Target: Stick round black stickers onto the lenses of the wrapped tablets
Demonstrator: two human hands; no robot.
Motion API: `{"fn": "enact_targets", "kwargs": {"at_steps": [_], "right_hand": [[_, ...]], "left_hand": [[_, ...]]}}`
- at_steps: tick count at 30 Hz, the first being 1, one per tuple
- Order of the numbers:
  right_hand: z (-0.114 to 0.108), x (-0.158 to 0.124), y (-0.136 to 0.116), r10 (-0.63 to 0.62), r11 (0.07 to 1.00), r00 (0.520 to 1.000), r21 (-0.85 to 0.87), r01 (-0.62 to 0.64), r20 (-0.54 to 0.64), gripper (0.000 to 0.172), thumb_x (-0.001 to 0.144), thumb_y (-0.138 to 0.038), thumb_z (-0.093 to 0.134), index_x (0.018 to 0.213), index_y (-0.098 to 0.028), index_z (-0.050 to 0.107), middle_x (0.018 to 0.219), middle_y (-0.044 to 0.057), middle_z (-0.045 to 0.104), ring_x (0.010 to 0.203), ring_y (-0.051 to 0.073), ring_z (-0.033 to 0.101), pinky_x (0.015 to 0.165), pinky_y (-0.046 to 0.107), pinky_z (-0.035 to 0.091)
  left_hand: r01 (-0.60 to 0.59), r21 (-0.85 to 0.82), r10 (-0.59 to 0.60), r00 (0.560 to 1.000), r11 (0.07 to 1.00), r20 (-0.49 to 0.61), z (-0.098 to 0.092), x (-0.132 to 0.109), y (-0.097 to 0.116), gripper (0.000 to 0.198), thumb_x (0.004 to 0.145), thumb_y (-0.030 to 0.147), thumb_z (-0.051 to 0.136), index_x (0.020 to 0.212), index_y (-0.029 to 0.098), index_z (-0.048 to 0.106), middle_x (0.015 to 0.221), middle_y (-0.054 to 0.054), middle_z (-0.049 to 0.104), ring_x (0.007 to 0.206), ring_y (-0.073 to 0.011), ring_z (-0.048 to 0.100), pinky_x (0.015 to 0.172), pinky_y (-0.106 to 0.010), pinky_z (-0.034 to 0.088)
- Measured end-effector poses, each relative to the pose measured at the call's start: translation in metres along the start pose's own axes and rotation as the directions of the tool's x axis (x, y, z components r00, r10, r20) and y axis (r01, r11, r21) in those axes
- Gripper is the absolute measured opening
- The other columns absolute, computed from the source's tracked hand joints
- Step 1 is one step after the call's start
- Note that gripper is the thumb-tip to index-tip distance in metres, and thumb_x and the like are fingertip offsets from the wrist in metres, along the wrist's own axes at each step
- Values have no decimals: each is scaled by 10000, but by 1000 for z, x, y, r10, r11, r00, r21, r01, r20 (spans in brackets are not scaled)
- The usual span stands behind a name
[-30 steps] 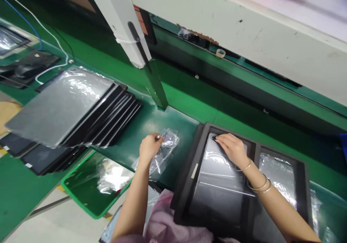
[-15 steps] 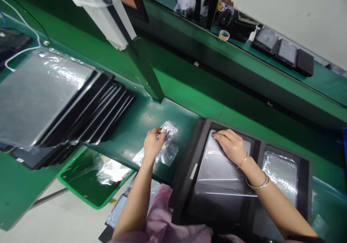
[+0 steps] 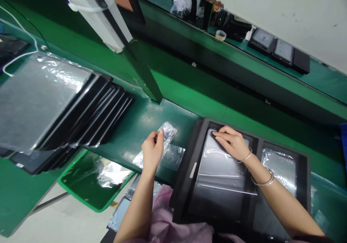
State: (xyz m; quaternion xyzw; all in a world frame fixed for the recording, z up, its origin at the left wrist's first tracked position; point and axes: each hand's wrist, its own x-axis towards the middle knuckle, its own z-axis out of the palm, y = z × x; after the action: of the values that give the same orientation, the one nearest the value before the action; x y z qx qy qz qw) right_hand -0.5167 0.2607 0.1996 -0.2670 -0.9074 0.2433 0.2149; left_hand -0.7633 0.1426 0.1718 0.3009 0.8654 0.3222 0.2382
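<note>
My left hand (image 3: 152, 149) pinches a small clear plastic bag (image 3: 167, 131) and lifts its end above the green bench, over more clear bags (image 3: 173, 152) lying flat. My right hand (image 3: 230, 142) rests fingers-down on the top left corner of a film-covered tablet (image 3: 219, 170). That tablet sits in the left pocket of a black tray (image 3: 187, 174). A second film-covered tablet (image 3: 282, 167) fills the tray's right pocket.
A fanned stack of black tablets under plastic film (image 3: 54, 102) lies at the left. A green bin (image 3: 92, 185) with plastic scraps hangs below the bench edge. A white post (image 3: 108, 22) stands behind. More devices (image 3: 276, 49) and a tape roll (image 3: 220, 35) sit on the far bench.
My left hand has raised the small bag off the pile and turned its fingers up. The right hand stays on the tablet's corner. The view has tilted slightly.
</note>
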Motion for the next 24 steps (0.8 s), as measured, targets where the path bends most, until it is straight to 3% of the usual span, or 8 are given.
{"fn": "enact_targets", "kwargs": {"at_steps": [5, 9, 12, 14, 17, 19, 21, 24], "right_hand": [[10, 2, -1, 15, 992, 1000, -124, -17, -14, 291, 925, -271, 435, 910, -137, 693, 718, 57, 524, 696, 167, 491, 684, 317, 454], [6, 9, 1, 65, 989, 994, -137, -52, 89, 424, 953, -308, 368, 703, -170, 682, 628, 26, 504, 637, 144, 510, 682, 298, 448], [-13, 10, -10, 56, 997, 982, -57, -47, 178, 384, 951, -354, 374, 857, -184, 705, 607, 10, 534, 606, 139, 537, 629, 276, 460], [-28, 6, -31, 76, 997, 992, -7, -76, 101, 322, 944, -331, 395, 1058, -181, 657, 695, 25, 608, 639, 146, 570, 628, 278, 477], [-44, -2, -78, 79, 996, 986, 42, -74, -146, 264, 915, -278, 467, 1129, -193, 596, 907, 68, 664, 808, 176, 610, 742, 322, 500], [-46, -7, -106, 25, 1000, 985, -6, -26, -171, 288, 876, -280, 540, 1151, -200, 574, 1011, 95, 659, 922, 222, 601, 811, 380, 494], [-44, -10, -121, 34, 999, 993, -11, -36, -114, 308, 869, -234, 538, 1175, -206, 554, 974, 85, 670, 891, 223, 614, 789, 379, 505], [-42, -17, -116, 201, 971, 976, 149, -186, -88, 208, 875, -161, 497, 1054, -216, 590, 805, 19, 677, 721, 159, 631, 652, 277, 514]], "left_hand": [[34, -129, -43, 997, 991, -69, -13, -12, 23, 401, 880, 467, 380, 630, 196, 540, 448, 61, 342, 470, -126, 387, 504, -247, 319], [-3, -275, -32, 992, 962, -122, -20, -21, 40, 448, 891, 508, 340, 616, 200, 515, 447, 62, 320, 451, -124, 367, 472, -250, 297], [-71, -359, 29, 992, 931, -119, -21, -31, 57, 456, 906, 503, 318, 621, 201, 508, 449, 62, 333, 449, -121, 380, 476, -247, 305], [-132, -359, 98, 989, 924, -113, -19, -39, 69, 453, 915, 492, 311, 624, 202, 503, 467, 54, 377, 477, -127, 423, 501, -249, 320], [-204, -323, 183, 979, 924, -93, -11, -53, 85, 447, 921, 484, 309, 634, 202, 503, 502, 40, 435, 528, -139, 472, 533, -260, 322], [-206, -373, 217, 976, 905, -12, -5, -64, 94, 480, 925, 504, 282, 629, 199, 504, 509, 35, 442, 527, -139, 470, 533, -264, 323], [-134, -523, 251, 955, 842, 160, 0, -74, 99, 527, 919, 551, 241, 653, 193, 521, 492, 40, 427, 479, -128, 440, 505, -261, 330], [123, -750, 320, 851, 651, 417, -1, -86, 100, 539, 881, 618, 277, 863, 171, 578, 552, 30, 514, 472, -119, 471, 484, -251, 375]]}}
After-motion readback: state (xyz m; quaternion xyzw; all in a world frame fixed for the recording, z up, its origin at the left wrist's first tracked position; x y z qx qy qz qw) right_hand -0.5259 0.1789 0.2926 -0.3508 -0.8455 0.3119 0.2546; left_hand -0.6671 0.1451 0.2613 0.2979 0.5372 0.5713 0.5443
